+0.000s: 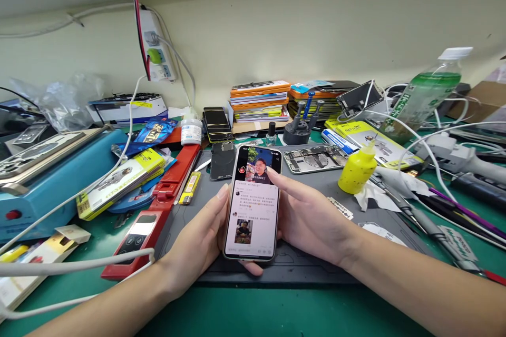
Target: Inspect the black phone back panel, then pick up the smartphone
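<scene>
A lit smartphone is held upright over the grey work mat, its screen showing a video above a list of comments. My left hand is closed around its left edge, with fingers partly hidden behind it. From the other side my right hand grips the phone, the thumb lying by the upper right of the screen. Just beyond stand a dark phone part and an opened phone with its inside showing. A yellow squeeze bottle is to the right of my right hand.
A red device with a display and a blue machine lie left. A screwdriver holder and stacked boxes stand behind. At right are a green drink bottle, a soldering-style pen and cables. White cables cross the left side.
</scene>
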Demonstrator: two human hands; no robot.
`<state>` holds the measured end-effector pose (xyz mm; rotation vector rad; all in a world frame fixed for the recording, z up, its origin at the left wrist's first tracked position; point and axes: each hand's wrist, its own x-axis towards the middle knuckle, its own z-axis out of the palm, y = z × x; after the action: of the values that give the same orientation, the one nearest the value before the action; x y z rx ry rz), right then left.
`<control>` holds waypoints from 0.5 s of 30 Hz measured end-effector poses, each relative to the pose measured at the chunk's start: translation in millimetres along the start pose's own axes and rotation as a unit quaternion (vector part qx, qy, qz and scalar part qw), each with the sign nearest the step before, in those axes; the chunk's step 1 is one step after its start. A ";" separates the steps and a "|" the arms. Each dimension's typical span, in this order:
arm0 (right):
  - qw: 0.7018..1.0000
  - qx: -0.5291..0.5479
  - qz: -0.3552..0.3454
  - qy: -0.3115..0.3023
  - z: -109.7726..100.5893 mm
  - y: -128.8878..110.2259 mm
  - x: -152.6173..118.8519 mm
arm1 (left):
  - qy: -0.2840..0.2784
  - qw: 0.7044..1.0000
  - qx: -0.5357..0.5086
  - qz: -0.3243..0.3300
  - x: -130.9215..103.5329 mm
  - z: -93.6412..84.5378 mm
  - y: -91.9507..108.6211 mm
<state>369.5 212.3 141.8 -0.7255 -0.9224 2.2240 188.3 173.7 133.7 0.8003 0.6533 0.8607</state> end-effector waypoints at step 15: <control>1.000 0.012 -0.009 -0.018 -1.7 0.3 -1.7 | -0.018 1.000 -0.017 0.014 -0.7 -1.9 -2.6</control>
<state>371.7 211.6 140.9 -0.6674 -0.9146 2.2354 187.6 172.7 130.6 0.7945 0.5964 0.8780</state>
